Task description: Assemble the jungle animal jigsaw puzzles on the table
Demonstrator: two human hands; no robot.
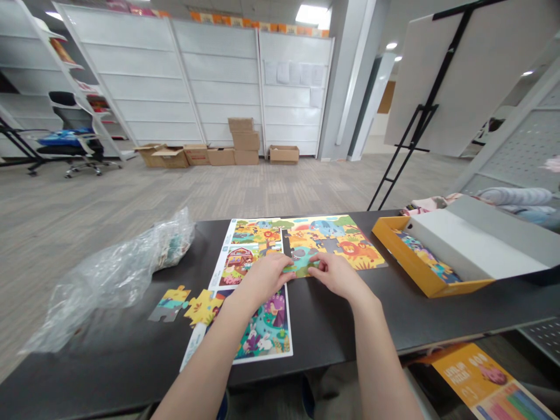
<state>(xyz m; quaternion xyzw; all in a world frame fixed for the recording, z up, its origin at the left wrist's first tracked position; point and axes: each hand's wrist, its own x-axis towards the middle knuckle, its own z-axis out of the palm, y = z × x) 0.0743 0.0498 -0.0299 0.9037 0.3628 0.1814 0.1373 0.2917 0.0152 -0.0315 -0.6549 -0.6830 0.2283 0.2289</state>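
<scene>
A colourful animal jigsaw puzzle (332,239) lies partly assembled on the black table (350,326). Beside it, to the left, lies a printed picture sheet (245,256). My left hand (262,277) rests on the sheet with its fingers curled, the fingertips pressing a green puzzle piece (301,265) at the puzzle's near edge. My right hand (335,273) pinches the same piece from the right. Two loose pieces, one teal and grey (168,303), one yellow (202,308), lie to the left of my left forearm.
A crumpled clear plastic bag (118,274) sits at the table's left. An open yellow box (420,271) with a grey-white lid stands at the right. An easel with a white board (437,87) stands behind the table. Cardboard boxes (242,143) line the far wall.
</scene>
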